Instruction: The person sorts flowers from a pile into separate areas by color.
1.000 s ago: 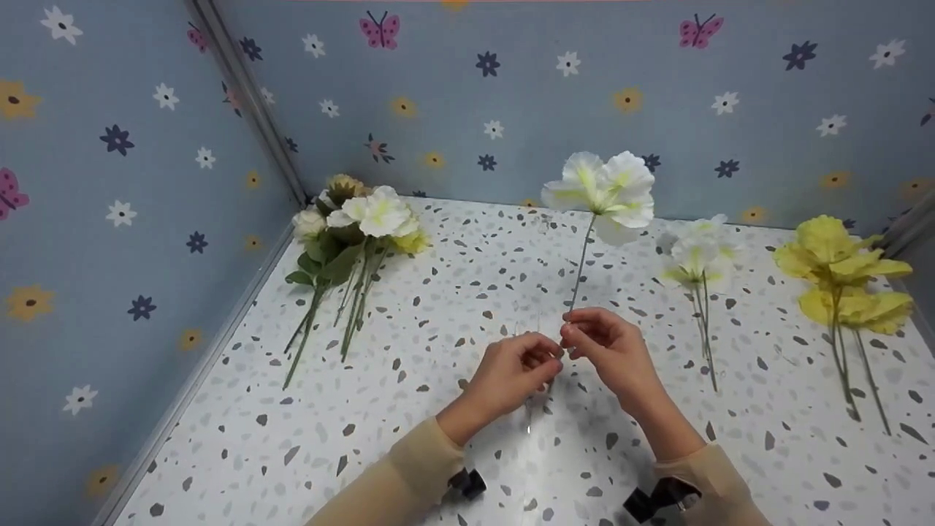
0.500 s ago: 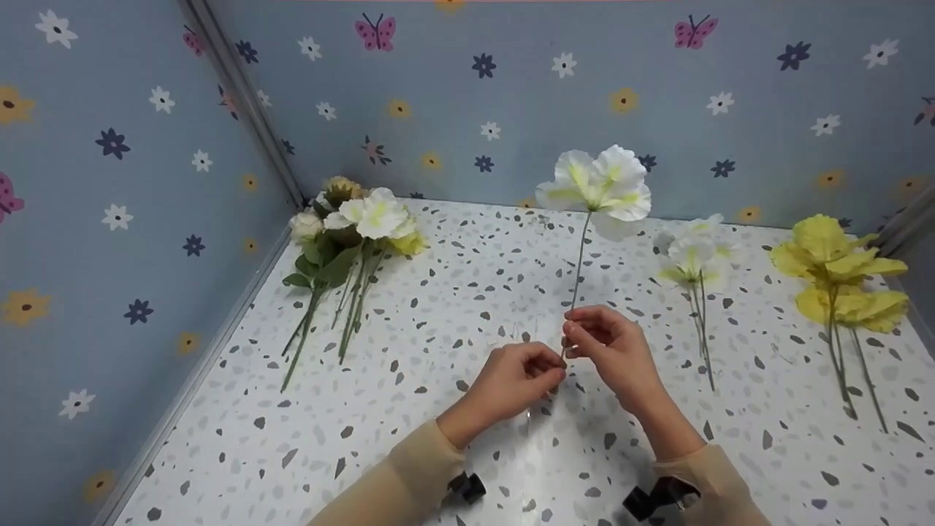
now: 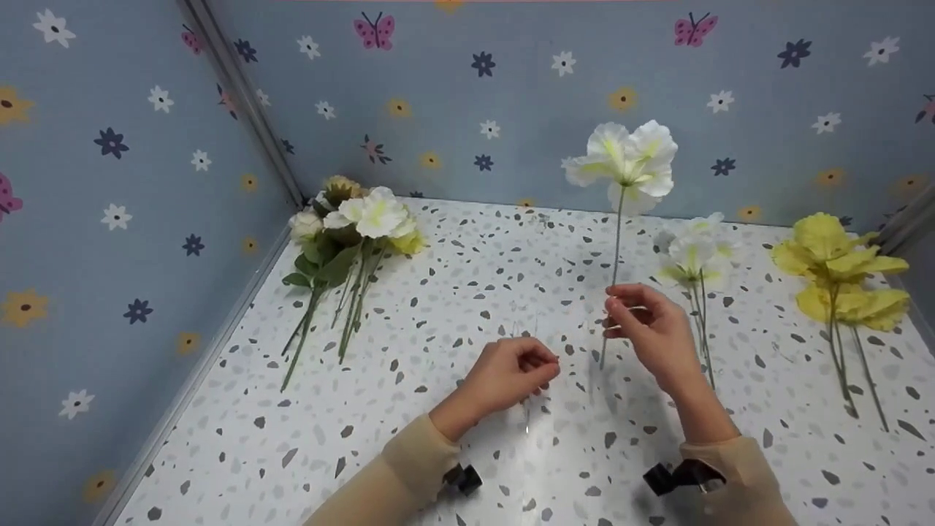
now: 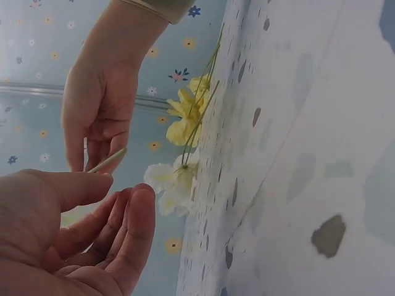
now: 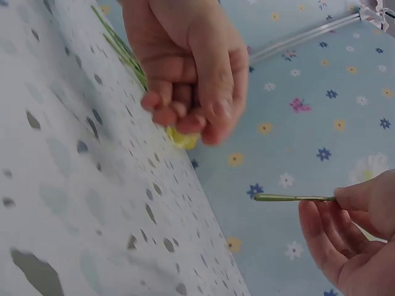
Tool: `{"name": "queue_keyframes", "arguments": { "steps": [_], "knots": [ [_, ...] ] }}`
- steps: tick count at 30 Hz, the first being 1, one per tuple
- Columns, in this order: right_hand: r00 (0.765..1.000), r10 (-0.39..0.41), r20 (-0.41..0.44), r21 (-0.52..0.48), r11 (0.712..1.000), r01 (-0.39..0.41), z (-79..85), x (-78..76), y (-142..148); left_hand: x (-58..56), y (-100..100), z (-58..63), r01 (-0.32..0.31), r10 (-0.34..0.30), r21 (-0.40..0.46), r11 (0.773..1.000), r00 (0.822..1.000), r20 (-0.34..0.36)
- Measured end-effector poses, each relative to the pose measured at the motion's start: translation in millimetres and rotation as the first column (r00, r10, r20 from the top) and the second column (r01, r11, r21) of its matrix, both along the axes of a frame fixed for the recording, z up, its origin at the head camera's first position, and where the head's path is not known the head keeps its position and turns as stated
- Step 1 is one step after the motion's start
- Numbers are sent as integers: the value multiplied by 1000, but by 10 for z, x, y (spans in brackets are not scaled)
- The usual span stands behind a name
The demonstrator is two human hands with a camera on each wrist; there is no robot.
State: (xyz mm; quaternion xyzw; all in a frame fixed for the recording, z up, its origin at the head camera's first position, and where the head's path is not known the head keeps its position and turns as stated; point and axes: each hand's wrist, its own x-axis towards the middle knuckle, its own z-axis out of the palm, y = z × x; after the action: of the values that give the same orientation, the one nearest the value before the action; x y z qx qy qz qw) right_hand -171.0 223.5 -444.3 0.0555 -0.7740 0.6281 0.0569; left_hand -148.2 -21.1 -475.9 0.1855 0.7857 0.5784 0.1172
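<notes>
My right hand (image 3: 656,337) pinches the thin stem of an artificial white flower (image 3: 649,157) with yellow-green streaks. The bloom stands upright above the hand, and the stem's lower end sticks out below the fingers. In the right wrist view that green stem end (image 5: 290,198) points away from the thumb and fingertips. My left hand (image 3: 504,376) is just to the left, apart from the stem, its fingers loosely bent. The left wrist view shows a gap between its thumb (image 4: 86,187) and fingers, with nothing held there.
White flowers (image 3: 694,256) lie right of the right hand, with yellow flowers (image 3: 825,252) farther right. A mixed bunch with white blooms (image 3: 376,212) and green leaves (image 3: 318,263) lies at the back left. Patterned blue walls (image 3: 438,88) enclose the speckled tabletop (image 3: 307,446) behind and at left.
Both hands were together at the stem. My left hand has let go of the stem end, and my right hand has moved right and up with the white flower.
</notes>
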Motion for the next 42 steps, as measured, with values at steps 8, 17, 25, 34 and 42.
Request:
{"name": "queue_keyframes", "arguments": {
  "steps": [8, 17, 25, 34, 42],
  "knots": [
    [973, -220, -64, 400, 888, 227, -56, -186, 677, -277, -381, 92, -146, 145, -53, 988, 989, -10],
    [957, -290, 33, 586, 781, 217, -413, -318, 987, -494, -871, 170, -325, 325, -4, 946, 945, 31],
    [948, -319, -7, 630, 735, 252, -471, -329, 995, -612, -1182, 157, -420, 423, -74, 904, 905, 31],
    [945, -328, -17, 644, 719, 261, -478, -304, 1004, -685, -1923, 83, -702, 641, -333, 629, 711, -288],
    [949, -313, -25, 643, 722, 255, -490, -286, 1000, -666, -2240, -25, -743, 660, -400, 536, 665, -349]
  ]
}}
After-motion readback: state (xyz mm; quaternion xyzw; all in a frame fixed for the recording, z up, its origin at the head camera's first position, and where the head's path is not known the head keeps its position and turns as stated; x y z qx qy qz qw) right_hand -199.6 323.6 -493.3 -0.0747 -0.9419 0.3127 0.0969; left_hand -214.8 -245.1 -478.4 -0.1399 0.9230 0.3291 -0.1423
